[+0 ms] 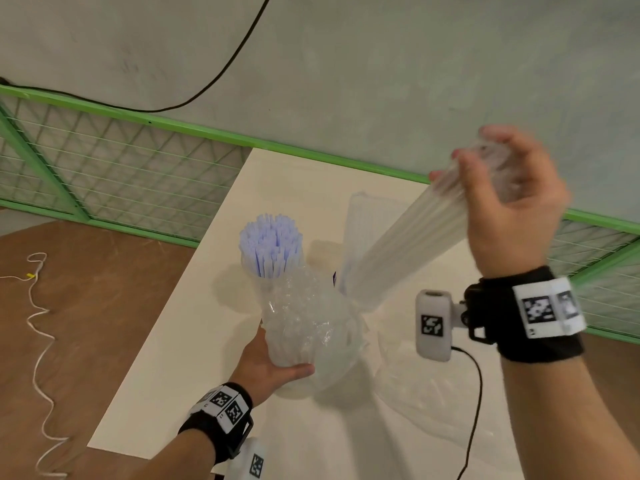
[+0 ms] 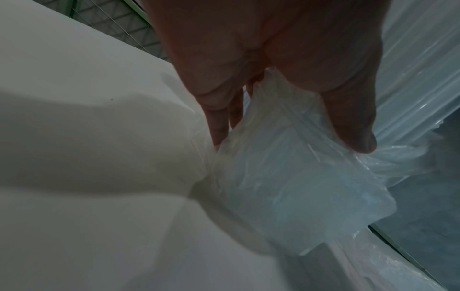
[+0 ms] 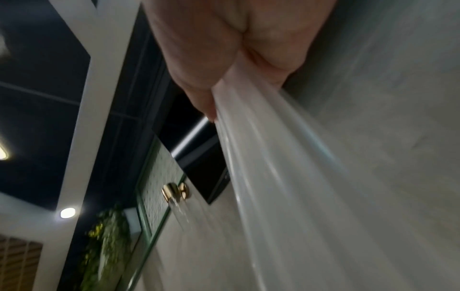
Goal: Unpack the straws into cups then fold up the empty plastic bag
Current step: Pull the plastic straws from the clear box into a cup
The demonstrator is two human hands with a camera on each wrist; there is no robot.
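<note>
My left hand (image 1: 277, 362) grips the lower end of a crumpled clear plastic bag (image 1: 304, 323), held upright over the table. Pale blue-white straws (image 1: 270, 244) stick out of the bag's top. In the left wrist view my thumb and fingers (image 2: 291, 141) curl round the bag (image 2: 286, 187). My right hand (image 1: 502, 202) is raised at the right and grips the top of a bundle of translucent white straws (image 1: 408, 244), which slants down to the table; it is blurred. The right wrist view shows this hand (image 3: 224, 78) closed round the bundle (image 3: 286, 177). A second white bundle (image 1: 360, 220) stands upright behind.
The cream table (image 1: 173, 375) has its left edge near my left arm. More clear plastic (image 1: 415, 393) lies at the front right. A black cable (image 1: 474, 393) hangs from my right wrist camera. A green mesh fence (image 1: 138, 168) runs behind; a white cord (image 1: 41, 341) lies on the floor.
</note>
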